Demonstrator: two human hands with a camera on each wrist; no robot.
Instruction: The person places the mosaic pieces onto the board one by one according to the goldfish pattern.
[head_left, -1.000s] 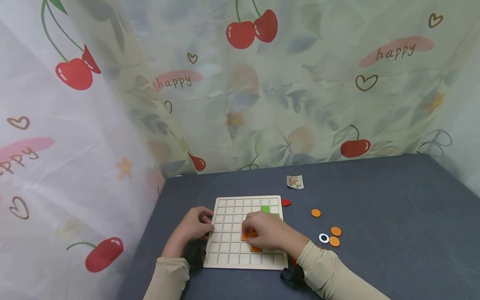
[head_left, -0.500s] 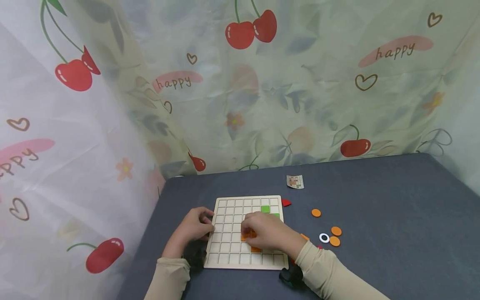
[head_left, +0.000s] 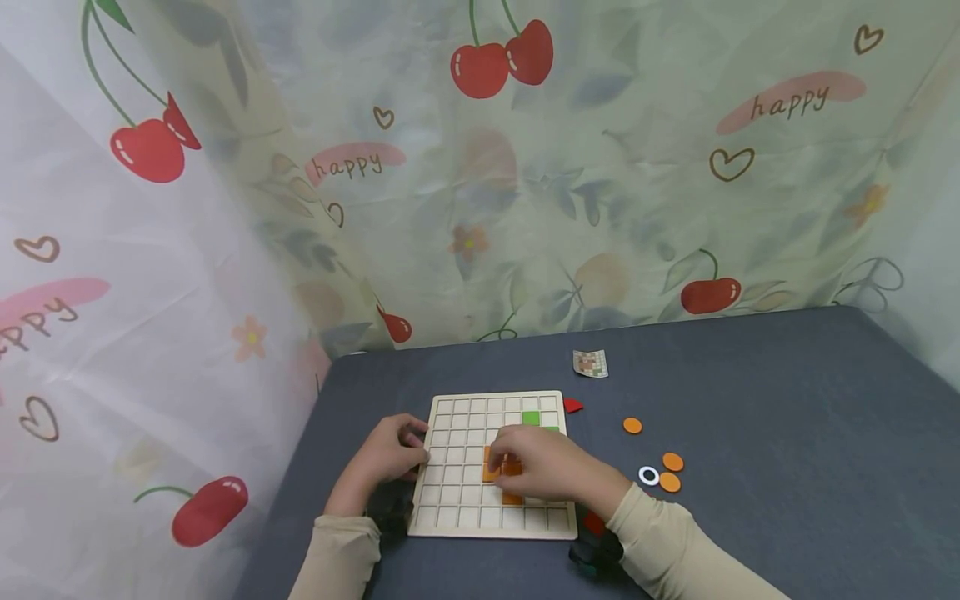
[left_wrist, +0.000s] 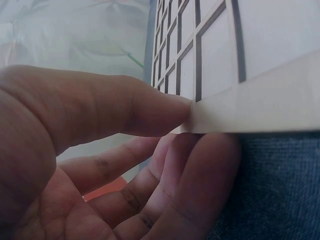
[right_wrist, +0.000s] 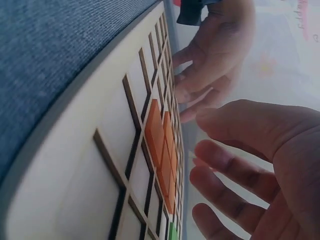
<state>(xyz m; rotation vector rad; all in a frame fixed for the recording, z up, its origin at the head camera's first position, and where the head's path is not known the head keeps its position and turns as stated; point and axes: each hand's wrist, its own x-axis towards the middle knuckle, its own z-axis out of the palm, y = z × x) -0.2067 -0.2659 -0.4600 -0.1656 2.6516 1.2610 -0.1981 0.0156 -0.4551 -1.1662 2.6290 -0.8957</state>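
A pale wooden grid board (head_left: 448,475) lies on the dark table. My left hand (head_left: 386,454) is at its left edge; the left wrist view shows the thumb (left_wrist: 165,112) against the rim and the other fingers curled just below it. My right hand (head_left: 547,462) hovers over the middle of the board. Its fingers are apart and hold nothing in the right wrist view. Beneath it several orange square tiles (right_wrist: 155,132) sit in the grid cells, partly covered by the hand in the head view. A green tile (head_left: 531,417) sits toward the upper right of the grid.
Right of the board lie several orange discs (head_left: 632,426) and a black-and-white round piece (head_left: 648,476). Red pieces lie by the board's right side, one near the top corner (head_left: 572,406). A small patterned card (head_left: 590,363) lies behind. A printed curtain (head_left: 540,208) hangs beyond the table.
My right hand has shifted slightly right, with its fingers off the orange tiles, so more of them shows. The left hand has stayed at the board's edge.
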